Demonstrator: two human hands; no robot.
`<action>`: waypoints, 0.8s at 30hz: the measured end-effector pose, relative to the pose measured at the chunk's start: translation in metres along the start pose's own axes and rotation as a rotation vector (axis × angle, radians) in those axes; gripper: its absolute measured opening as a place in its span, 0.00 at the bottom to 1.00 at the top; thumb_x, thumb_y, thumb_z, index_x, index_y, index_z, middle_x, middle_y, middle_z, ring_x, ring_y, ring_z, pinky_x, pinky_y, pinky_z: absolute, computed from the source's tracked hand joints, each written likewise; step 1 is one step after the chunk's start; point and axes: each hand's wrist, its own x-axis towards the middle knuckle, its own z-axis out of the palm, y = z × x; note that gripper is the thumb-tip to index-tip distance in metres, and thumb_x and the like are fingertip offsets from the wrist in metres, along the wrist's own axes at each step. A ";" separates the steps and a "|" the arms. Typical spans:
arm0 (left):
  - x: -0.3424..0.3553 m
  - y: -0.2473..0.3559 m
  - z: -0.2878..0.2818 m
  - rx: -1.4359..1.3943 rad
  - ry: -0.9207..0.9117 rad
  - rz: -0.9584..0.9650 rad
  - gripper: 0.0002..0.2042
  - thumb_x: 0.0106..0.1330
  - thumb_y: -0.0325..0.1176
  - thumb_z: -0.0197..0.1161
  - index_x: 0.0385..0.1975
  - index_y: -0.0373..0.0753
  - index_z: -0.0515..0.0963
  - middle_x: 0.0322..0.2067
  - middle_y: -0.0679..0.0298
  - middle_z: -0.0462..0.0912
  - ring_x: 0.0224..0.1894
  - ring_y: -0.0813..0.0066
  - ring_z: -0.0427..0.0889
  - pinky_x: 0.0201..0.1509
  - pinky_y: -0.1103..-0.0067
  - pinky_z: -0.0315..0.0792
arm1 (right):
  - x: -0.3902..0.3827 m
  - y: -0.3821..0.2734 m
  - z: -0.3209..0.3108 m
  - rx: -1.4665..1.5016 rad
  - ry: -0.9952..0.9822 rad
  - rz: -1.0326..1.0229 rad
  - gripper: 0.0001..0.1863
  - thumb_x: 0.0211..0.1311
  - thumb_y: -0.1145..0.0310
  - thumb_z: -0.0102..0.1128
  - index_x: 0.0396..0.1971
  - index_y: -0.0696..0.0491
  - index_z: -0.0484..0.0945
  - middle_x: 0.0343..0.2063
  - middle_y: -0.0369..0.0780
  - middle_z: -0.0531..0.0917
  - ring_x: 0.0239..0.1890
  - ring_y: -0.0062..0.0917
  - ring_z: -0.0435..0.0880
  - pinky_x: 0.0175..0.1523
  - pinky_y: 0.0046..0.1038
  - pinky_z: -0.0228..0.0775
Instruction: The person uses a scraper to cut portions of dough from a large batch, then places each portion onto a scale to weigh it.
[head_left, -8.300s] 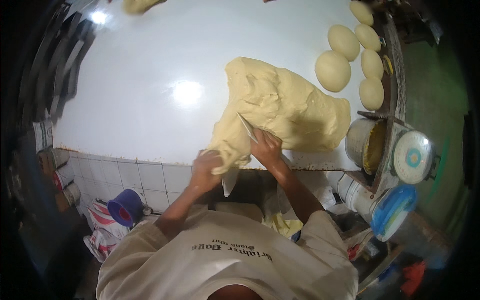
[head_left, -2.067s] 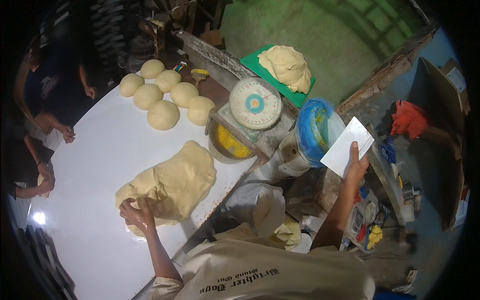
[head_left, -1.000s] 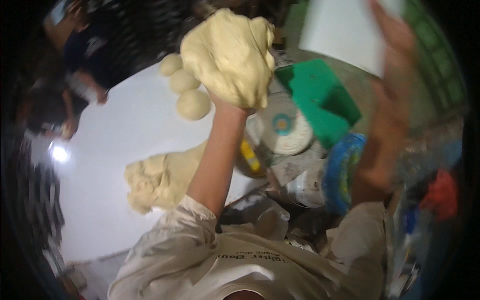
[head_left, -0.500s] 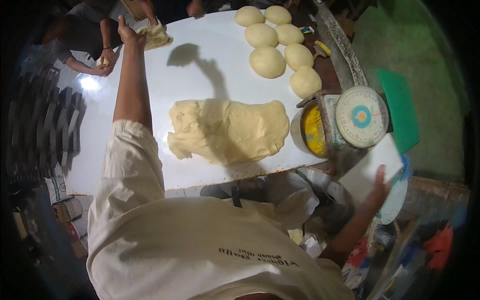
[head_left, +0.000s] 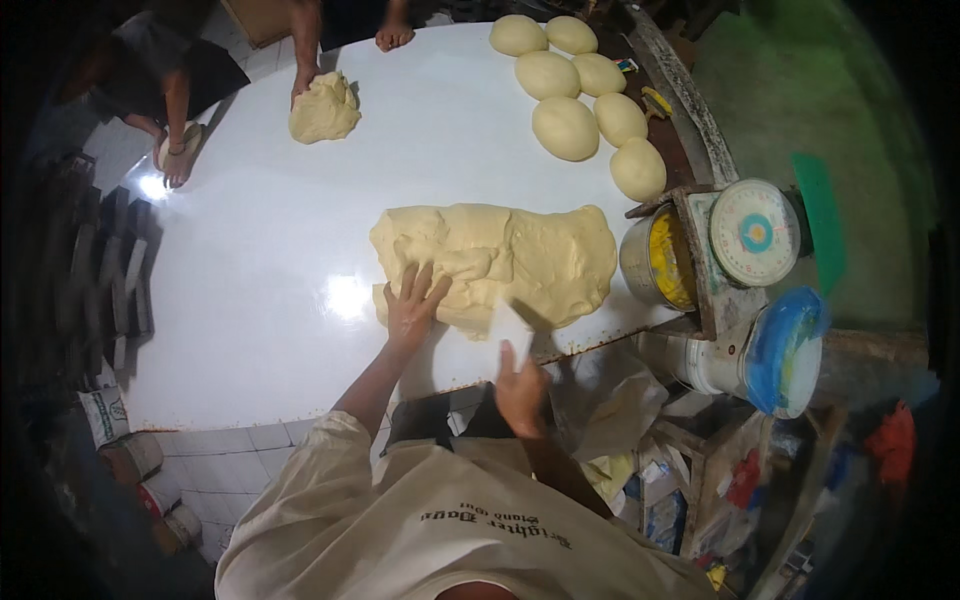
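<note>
A large slab of pale yellow dough (head_left: 560, 260) lies on the white table (head_left: 250, 250) in front of me. My left hand (head_left: 410, 315) rests on its near left part with fingers spread, pressing into the surface. In my right hand (head_left: 521, 390) is a white, flat dough scraper (head_left: 511, 330), held upright at the near edge of the dough. The scraper is slightly blurred; whether its edge is inside the dough I cannot tell.
Several smooth dough balls (head_left: 565, 130) sit at the far right. A dial scale (head_left: 755, 232) stands right, beside a metal pot (head_left: 640, 260) with yellow stuff. Across the table, one person's hand (head_left: 304, 85) holds a dough lump (head_left: 325, 108); another person (head_left: 175, 150) handles dough at far left.
My left hand has come back from the far left onto the slab. My right hand has swung in from the right with the scraper. A dough lump now lies by the far person's hand.
</note>
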 end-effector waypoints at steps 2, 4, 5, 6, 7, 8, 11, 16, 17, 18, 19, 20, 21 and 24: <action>-0.005 0.005 0.009 -0.002 0.072 -0.022 0.25 0.57 0.28 0.66 0.58 0.54 0.79 0.63 0.62 0.75 0.68 0.56 0.70 0.54 0.43 0.68 | 0.013 -0.039 0.027 -0.083 0.173 -0.283 0.16 0.72 0.61 0.60 0.41 0.61 0.83 0.30 0.56 0.86 0.32 0.55 0.86 0.38 0.46 0.77; -0.001 0.011 -0.004 -0.177 0.116 -0.033 0.18 0.51 0.27 0.67 0.44 0.50 0.81 0.46 0.67 0.79 0.52 0.62 0.78 0.46 0.54 0.71 | 0.017 -0.021 0.065 -0.176 0.104 -0.265 0.15 0.72 0.63 0.60 0.41 0.62 0.81 0.26 0.54 0.84 0.28 0.54 0.84 0.35 0.46 0.76; -0.002 0.018 -0.013 -0.172 0.143 -0.064 0.13 0.51 0.26 0.67 0.37 0.48 0.80 0.36 0.68 0.78 0.43 0.64 0.78 0.40 0.61 0.71 | 0.028 -0.025 0.074 -0.159 0.117 -0.321 0.15 0.72 0.63 0.60 0.41 0.62 0.81 0.25 0.53 0.84 0.27 0.53 0.84 0.35 0.45 0.76; -0.011 0.018 -0.015 -0.171 0.138 -0.084 0.13 0.51 0.26 0.67 0.37 0.48 0.80 0.36 0.68 0.78 0.43 0.64 0.78 0.40 0.61 0.71 | 0.038 -0.030 0.083 -0.138 0.127 -0.382 0.14 0.71 0.63 0.60 0.40 0.62 0.81 0.24 0.52 0.83 0.27 0.52 0.84 0.34 0.45 0.76; -0.023 0.018 -0.016 -0.257 0.187 -0.169 0.12 0.51 0.26 0.67 0.36 0.47 0.80 0.35 0.67 0.78 0.42 0.63 0.79 0.39 0.61 0.71 | 0.041 -0.033 0.090 -0.138 0.094 -0.432 0.13 0.71 0.64 0.60 0.39 0.61 0.81 0.22 0.51 0.82 0.25 0.50 0.84 0.32 0.43 0.76; -0.035 0.018 -0.017 -0.340 0.238 -0.256 0.12 0.50 0.25 0.67 0.35 0.46 0.80 0.33 0.67 0.79 0.40 0.62 0.79 0.38 0.62 0.72 | 0.042 -0.035 0.098 -0.170 0.058 -0.469 0.12 0.71 0.64 0.60 0.37 0.59 0.80 0.20 0.50 0.82 0.23 0.47 0.84 0.30 0.42 0.75; -0.059 0.023 -0.030 -0.436 0.247 -0.394 0.12 0.48 0.23 0.68 0.34 0.42 0.81 0.31 0.61 0.80 0.39 0.56 0.81 0.39 0.61 0.74 | 0.050 -0.030 0.126 -0.303 -0.021 -0.568 0.10 0.70 0.65 0.60 0.32 0.55 0.78 0.16 0.46 0.81 0.18 0.42 0.84 0.25 0.40 0.75; -0.101 0.015 -0.065 -0.553 0.218 -0.659 0.11 0.52 0.22 0.67 0.37 0.37 0.81 0.35 0.54 0.84 0.40 0.50 0.84 0.44 0.64 0.78 | 0.084 -0.050 0.181 -0.474 -0.167 -0.678 0.12 0.71 0.61 0.58 0.30 0.53 0.77 0.14 0.47 0.81 0.18 0.42 0.85 0.24 0.41 0.76; -0.122 0.011 -0.062 -0.602 0.283 -0.677 0.11 0.53 0.23 0.68 0.37 0.35 0.81 0.36 0.52 0.85 0.40 0.53 0.85 0.45 0.66 0.78 | 0.096 -0.050 0.192 -0.474 -0.163 -0.679 0.12 0.71 0.61 0.58 0.30 0.53 0.77 0.14 0.47 0.81 0.18 0.42 0.85 0.24 0.41 0.76; -0.133 0.003 -0.062 -0.654 0.345 -0.684 0.10 0.55 0.23 0.68 0.37 0.33 0.82 0.37 0.51 0.86 0.40 0.56 0.87 0.46 0.69 0.78 | 0.112 -0.042 0.204 -0.382 -0.129 -0.688 0.13 0.72 0.60 0.57 0.31 0.53 0.77 0.16 0.48 0.82 0.20 0.44 0.85 0.25 0.43 0.77; -0.141 -0.009 -0.068 -0.738 0.296 -0.793 0.11 0.55 0.24 0.70 0.37 0.32 0.82 0.37 0.51 0.87 0.39 0.62 0.87 0.46 0.71 0.78 | 0.117 -0.036 0.208 -0.285 -0.107 -0.689 0.14 0.72 0.59 0.56 0.32 0.54 0.77 0.18 0.50 0.83 0.21 0.45 0.85 0.27 0.44 0.77; -0.152 -0.023 -0.077 -0.813 0.245 -0.911 0.11 0.55 0.25 0.72 0.38 0.31 0.82 0.36 0.52 0.88 0.38 0.68 0.87 0.46 0.73 0.78 | 0.116 -0.035 0.205 -0.277 -0.113 -0.679 0.14 0.72 0.59 0.56 0.32 0.54 0.77 0.18 0.50 0.83 0.21 0.45 0.85 0.27 0.44 0.77; -0.155 -0.039 -0.088 -0.856 0.257 -1.012 0.12 0.55 0.25 0.73 0.38 0.31 0.82 0.35 0.55 0.88 0.36 0.72 0.85 0.44 0.74 0.77 | 0.118 -0.038 0.200 -0.289 -0.180 -0.643 0.14 0.72 0.58 0.56 0.34 0.55 0.79 0.20 0.51 0.83 0.23 0.47 0.86 0.28 0.46 0.77; -0.145 -0.077 -0.117 -0.824 0.312 -1.179 0.12 0.55 0.25 0.75 0.37 0.31 0.82 0.33 0.61 0.87 0.34 0.78 0.82 0.42 0.76 0.76 | 0.082 -0.078 0.146 -0.210 -0.265 -0.450 0.16 0.72 0.61 0.57 0.46 0.59 0.82 0.28 0.53 0.86 0.30 0.51 0.86 0.36 0.47 0.79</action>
